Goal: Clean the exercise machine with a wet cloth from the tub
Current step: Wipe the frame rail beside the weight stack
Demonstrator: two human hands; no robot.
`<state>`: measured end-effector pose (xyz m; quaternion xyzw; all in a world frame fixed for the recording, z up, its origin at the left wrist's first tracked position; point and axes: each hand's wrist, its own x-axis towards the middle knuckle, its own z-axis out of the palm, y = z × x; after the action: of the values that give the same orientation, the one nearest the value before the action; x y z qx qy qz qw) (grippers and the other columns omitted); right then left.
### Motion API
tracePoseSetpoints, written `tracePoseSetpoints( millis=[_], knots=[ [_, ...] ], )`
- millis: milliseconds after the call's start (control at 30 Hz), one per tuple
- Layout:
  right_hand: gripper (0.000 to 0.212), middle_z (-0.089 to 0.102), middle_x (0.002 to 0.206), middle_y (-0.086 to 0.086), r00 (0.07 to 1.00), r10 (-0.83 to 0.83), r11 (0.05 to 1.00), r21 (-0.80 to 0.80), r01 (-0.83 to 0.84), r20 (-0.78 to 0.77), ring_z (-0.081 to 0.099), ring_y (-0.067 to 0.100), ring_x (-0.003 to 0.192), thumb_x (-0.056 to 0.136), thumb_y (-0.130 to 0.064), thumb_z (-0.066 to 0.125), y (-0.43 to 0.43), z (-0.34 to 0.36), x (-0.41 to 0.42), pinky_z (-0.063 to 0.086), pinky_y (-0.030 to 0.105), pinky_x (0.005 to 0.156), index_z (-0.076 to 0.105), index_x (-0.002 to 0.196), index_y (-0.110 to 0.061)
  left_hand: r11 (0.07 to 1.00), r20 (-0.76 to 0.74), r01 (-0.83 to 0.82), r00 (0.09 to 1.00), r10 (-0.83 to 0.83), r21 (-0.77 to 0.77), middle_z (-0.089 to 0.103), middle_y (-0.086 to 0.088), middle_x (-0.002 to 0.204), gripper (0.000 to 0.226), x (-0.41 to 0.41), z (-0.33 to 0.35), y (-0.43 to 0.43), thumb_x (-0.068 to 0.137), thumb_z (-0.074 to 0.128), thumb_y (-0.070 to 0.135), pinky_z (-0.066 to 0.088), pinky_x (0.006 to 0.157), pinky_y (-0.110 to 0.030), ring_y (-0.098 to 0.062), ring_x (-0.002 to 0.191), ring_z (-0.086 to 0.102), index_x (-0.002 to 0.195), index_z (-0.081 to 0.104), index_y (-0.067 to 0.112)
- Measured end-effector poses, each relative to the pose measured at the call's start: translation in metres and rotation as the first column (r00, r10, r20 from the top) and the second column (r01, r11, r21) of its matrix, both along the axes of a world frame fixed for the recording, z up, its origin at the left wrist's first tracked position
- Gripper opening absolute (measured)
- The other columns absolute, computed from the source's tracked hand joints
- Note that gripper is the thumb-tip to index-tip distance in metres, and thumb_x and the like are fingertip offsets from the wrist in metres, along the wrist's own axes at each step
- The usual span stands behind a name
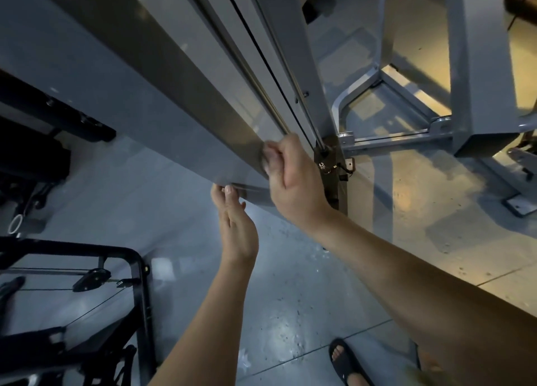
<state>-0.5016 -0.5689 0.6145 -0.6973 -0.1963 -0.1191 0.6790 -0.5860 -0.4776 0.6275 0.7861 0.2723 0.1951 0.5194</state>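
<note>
Exercise machine column (pixel 174 100) runs 11 o'clock to centre. Right hand (pixel 293 182) curled at its edge, grip blurred, cannot tell. Left hand (pixel 236 231) open, fingertips touching underneath. Black frame (pixel 139 269) at 8 o'clock, foot (pixel 345 362) at 5.

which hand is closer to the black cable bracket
Right: the right hand, gripping a cloth, is beside the bracket; left hand touches the panel edge farther off.

Single view, head-worn, wide-angle. Faces forward and steeply down along the grey machine column (pixel 174 100), close above both forearms. Right hand (pixel 293 182) near mid-view; left hand (pixel 236 228) just below-left of it; tiled floor (pixel 290 313) beneath both.
</note>
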Motion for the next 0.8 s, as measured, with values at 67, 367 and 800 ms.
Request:
tracePoseSetpoints(
  millis=[67,367,800],
  knots=[
    [0.010,0.051,0.083,-0.011,0.996,0.039,0.997,0.061,-0.044,0.084,0.051,0.008,0.068,0.108,-0.025,0.042,0.002,-0.001,0.001,0.044,0.028,0.062,0.046,0.098,-0.023,1.000,0.036,0.003,0.999,-0.004,0.015,0.049,0.016,0.145,0.032,0.000,-0.009,-0.001,0.109,0.023,0.044,0.037,0.116,-0.036,0.001,0.136,0.046,0.136,0.037,0.051],
    [0.018,0.055,0.084,-0.002,0.929,-0.028,0.987,-0.159,-0.034,-0.368,0.058,0.018,0.072,0.107,-0.041,0.037,-0.007,-0.151,-0.027,0.049,0.042,0.060,0.040,0.094,-0.028,0.988,-0.103,0.101,0.991,-0.089,0.116,0.019,0.022,0.158,0.089,-0.012,-0.109,-0.011,0.084,0.053,0.061,0.026,0.123,-0.046,-0.010,0.151,0.025,0.157,0.015,0.029],
    [0.019,0.050,0.074,-0.010,0.879,0.044,0.996,-0.044,-0.073,-0.475,0.054,0.013,0.066,0.108,-0.033,0.045,-0.010,-0.209,-0.017,0.041,0.034,0.057,0.041,0.090,-0.027,0.999,-0.070,-0.020,0.997,0.022,0.028,0.037,-0.009,0.137,0.083,0.035,-0.185,-0.014,0.069,0.072,0.067,0.043,0.091,-0.006,-0.013,0.125,0.050,0.125,0.027,0.028]
  ],
)
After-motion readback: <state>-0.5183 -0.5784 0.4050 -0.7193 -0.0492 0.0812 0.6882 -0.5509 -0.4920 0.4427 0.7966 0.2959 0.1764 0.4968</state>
